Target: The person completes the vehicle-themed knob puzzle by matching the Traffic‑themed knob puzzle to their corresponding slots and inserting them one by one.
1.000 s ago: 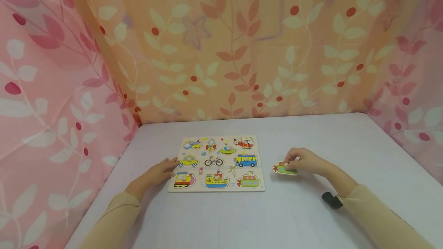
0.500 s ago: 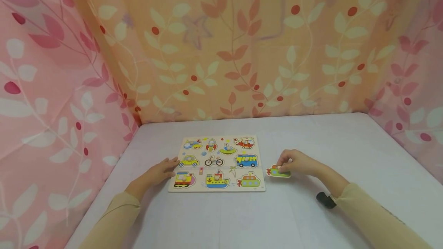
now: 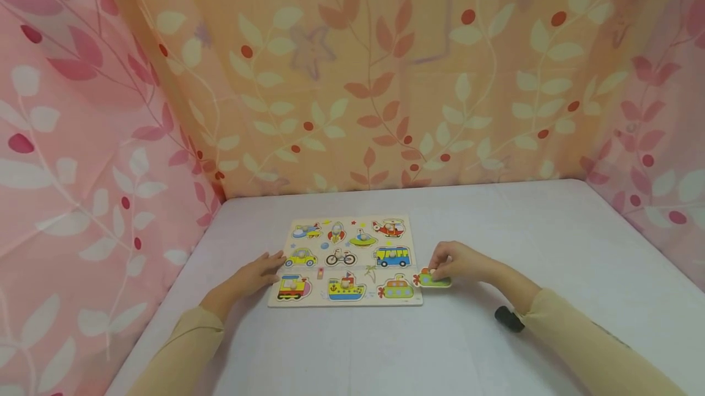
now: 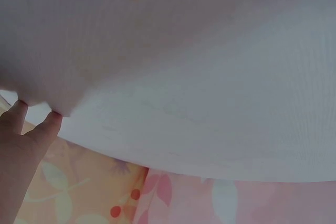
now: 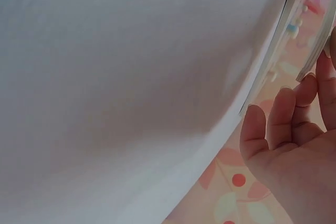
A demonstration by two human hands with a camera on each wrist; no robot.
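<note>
A wooden knob puzzle board [image 3: 325, 302] with vehicle pictures lies on the white-covered table. My right hand [image 3: 462, 261] pinches a green and orange submarine puzzle piece [image 3: 439, 281] by its knob, just right of the board; its red propeller end overlaps the board's right edge in the head view. The submarine picture [image 3: 398, 289] shows in the board's lower right corner, with no knob on it. In the right wrist view, the held piece [image 5: 317, 51] is tilted above the table, seen edge-on. My left hand [image 3: 254, 273] rests with fingers extended at the board's left edge.
Knobbed pieces such as the ship [image 3: 346, 289], train [image 3: 293, 287] and bus [image 3: 393, 256] sit in the board. A black strapped-on device [image 3: 509, 319] hangs below the right sleeve. Patterned curtains [image 3: 352, 78] rise behind and beside the table [image 3: 352, 353].
My right hand has carried the submarine piece leftward and slightly nearer me, from well right of the board to its right edge. The left hand has stayed at the left edge.
</note>
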